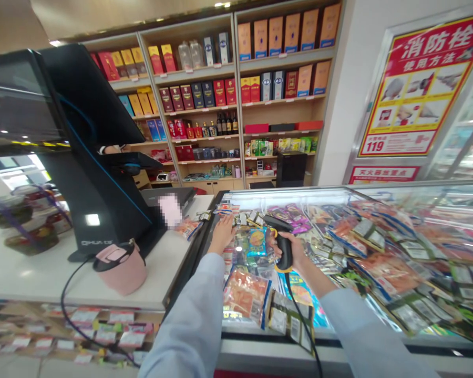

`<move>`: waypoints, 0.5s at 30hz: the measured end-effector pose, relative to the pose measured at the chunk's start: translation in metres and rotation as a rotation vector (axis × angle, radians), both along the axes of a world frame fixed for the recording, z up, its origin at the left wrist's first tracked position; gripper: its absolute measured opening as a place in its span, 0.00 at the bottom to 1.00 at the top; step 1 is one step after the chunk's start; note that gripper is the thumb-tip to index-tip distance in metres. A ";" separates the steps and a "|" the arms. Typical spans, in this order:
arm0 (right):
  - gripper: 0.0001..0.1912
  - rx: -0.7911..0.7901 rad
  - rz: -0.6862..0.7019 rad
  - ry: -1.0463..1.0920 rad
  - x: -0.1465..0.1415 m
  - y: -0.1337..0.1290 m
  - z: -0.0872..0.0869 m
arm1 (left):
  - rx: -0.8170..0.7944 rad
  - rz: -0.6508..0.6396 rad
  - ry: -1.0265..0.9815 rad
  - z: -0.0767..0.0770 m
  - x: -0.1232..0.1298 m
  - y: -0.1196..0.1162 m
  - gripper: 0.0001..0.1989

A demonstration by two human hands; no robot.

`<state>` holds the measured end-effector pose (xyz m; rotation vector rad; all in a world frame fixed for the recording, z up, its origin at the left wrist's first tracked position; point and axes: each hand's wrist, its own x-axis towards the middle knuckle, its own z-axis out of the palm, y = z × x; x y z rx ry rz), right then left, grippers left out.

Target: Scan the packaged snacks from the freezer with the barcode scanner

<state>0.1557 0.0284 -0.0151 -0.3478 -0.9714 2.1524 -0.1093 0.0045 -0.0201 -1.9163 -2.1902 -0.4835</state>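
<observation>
My right hand (290, 253) is clenched around the pistol grip of a corded barcode scanner (284, 247), fingers wrapped tight, with its head tilted over the heap of foil snack packets (244, 252) in a lit display freezer (260, 344). My left hand (223, 234) lies open, fingers spread and pressing on the packets at the back of the heap, grasping nothing that I can make out. Between the hands sits a blue-and-orange packet (257, 242), just below the scanner's head, and an orange packet (246, 296) lies nearer the front rail. As I read it, the step in hand is scanner work on this heap, with the left hand steadying the packets. From how things lie, the moment calls for a steady grip and an unobstructed line from the scanner to a packet's barcode — the black cord (303, 325) drops over the front rail, so it needs slack. Off to the left, a black touchscreen till (98, 157) and a pink bag (120, 268) stand on the counter (31, 268) — well clear of both hands.
</observation>
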 end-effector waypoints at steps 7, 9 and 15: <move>0.12 0.019 0.002 0.004 0.001 0.000 0.003 | -0.064 -0.008 -0.004 0.003 0.008 0.011 0.21; 0.13 0.023 0.010 0.007 0.001 -0.001 0.004 | -0.072 0.014 -0.005 0.004 0.010 0.005 0.19; 0.14 0.002 0.027 0.020 0.002 -0.003 0.004 | -0.092 0.108 -0.063 0.018 0.005 0.002 0.11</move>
